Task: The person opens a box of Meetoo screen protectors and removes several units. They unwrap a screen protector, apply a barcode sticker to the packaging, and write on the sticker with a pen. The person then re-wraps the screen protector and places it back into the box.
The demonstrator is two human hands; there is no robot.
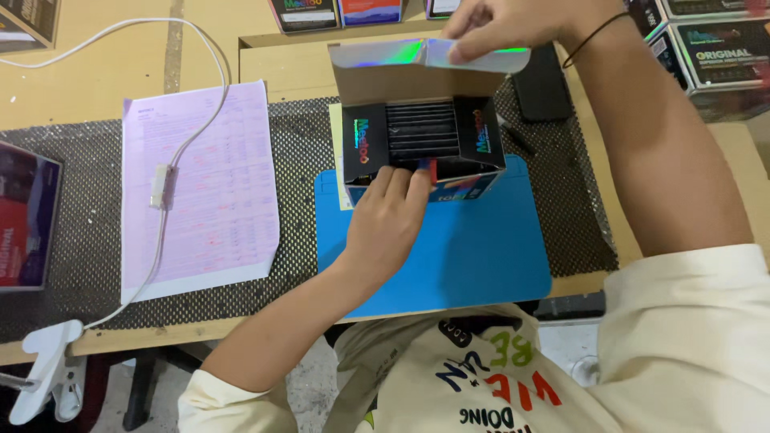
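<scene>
Pinching the shiny lid flap (433, 54) with the right hand (501, 20) while the left hand (389, 216) grips the front of the open box (423, 140) on the blue mat (449, 248), a hard pull could tear the flap.

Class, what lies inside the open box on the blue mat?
Inside the open box: a row of dark, ribbed items. The left hand covers the front edge; what lies beneath them is hidden.

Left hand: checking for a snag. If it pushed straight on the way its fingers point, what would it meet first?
Probably the dark ribbed contents inside the open box; the left hand already touches its front edge.
</scene>
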